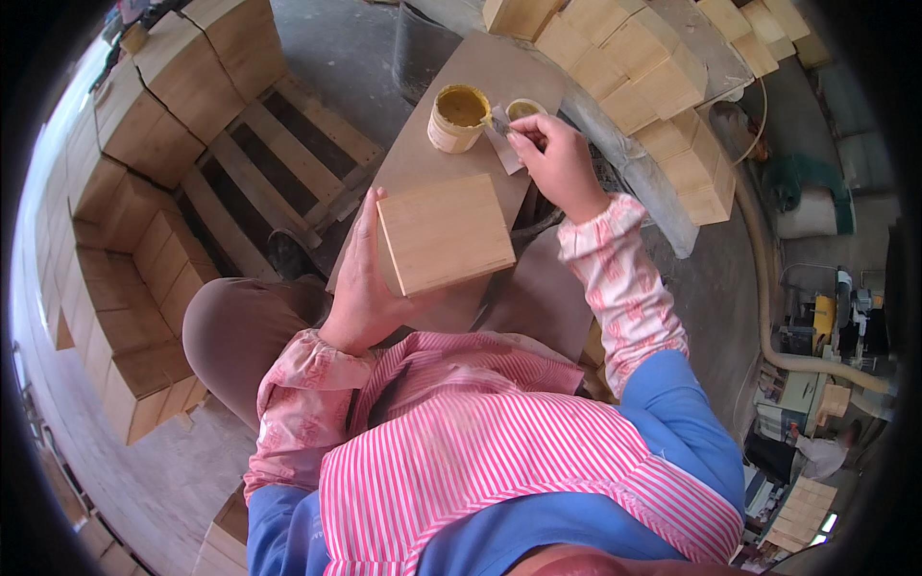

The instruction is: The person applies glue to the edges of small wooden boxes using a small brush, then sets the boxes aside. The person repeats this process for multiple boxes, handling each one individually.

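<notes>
My left hand holds a wooden box or block from its left side and underneath, tilted with a broad smooth face up. Between the fingertips of my right hand is a small tool, perhaps a putty knife; its tip bears a yellowish smear at the rim of a plastic tub. Yellow-brown paste partly fills that tub. Behind my right fingers a smaller round container stands beside a white sheet of paper, partly hidden by the hand.
The tub stands on a brown board. Wooden boxes are stacked at left around a slatted pallet, and more boxes line the upper right. A hose runs down the right side. Another person is far right, near machinery.
</notes>
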A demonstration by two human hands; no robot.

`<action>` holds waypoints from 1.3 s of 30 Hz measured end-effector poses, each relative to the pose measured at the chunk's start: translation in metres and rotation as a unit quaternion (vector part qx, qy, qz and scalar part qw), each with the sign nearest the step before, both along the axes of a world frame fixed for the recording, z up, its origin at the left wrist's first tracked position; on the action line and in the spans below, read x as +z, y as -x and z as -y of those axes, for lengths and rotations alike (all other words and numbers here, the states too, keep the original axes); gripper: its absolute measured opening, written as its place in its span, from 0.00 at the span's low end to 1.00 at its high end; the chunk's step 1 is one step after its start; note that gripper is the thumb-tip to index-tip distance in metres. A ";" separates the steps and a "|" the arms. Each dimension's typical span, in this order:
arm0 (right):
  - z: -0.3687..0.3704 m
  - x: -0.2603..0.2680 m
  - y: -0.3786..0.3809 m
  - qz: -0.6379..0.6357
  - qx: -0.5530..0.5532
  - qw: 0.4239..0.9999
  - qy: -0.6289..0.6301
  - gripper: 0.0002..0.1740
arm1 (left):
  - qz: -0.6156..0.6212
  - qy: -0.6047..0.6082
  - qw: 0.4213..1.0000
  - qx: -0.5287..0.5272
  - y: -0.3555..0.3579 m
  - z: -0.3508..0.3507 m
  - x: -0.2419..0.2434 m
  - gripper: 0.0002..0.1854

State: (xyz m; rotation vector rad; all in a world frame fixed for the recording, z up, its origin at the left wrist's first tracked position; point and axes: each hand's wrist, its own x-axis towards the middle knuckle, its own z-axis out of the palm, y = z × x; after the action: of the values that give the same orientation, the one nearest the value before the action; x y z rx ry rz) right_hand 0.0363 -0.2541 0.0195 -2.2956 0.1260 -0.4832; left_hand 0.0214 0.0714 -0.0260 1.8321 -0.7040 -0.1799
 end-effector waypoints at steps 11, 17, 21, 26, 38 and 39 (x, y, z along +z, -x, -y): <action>-0.003 -0.034 -0.101 -0.072 0.006 0.960 0.271 0.12 | 0.033 -0.019 0.999 0.014 0.000 0.000 0.000 0.73; 0.019 -0.023 -0.088 -0.176 0.019 0.965 -0.195 0.14 | 0.030 -0.022 0.999 0.016 0.001 0.002 0.004 0.72; 0.019 -0.004 -0.056 -0.172 0.025 0.936 -0.306 0.15 | 0.045 -0.020 0.999 0.009 -0.002 0.000 0.002 0.71; 0.010 0.024 -0.001 -0.113 0.066 0.942 -0.310 0.12 | 0.015 -0.013 1.000 0.011 -0.005 0.001 -0.002 0.71; -0.030 0.059 0.083 0.088 0.140 0.974 0.157 0.06 | -0.008 -0.014 1.000 0.011 -0.002 0.002 0.010 0.68; -0.031 0.058 0.081 0.096 0.148 0.966 0.187 0.07 | -0.015 -0.017 1.000 0.009 -0.002 0.002 0.010 0.69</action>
State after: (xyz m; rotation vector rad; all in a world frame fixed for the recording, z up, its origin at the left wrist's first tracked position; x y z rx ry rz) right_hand -0.0452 -0.2226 0.0771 -2.5556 -0.4335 -0.6097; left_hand 0.0236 0.0692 -0.0160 1.8645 -0.6678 -0.2080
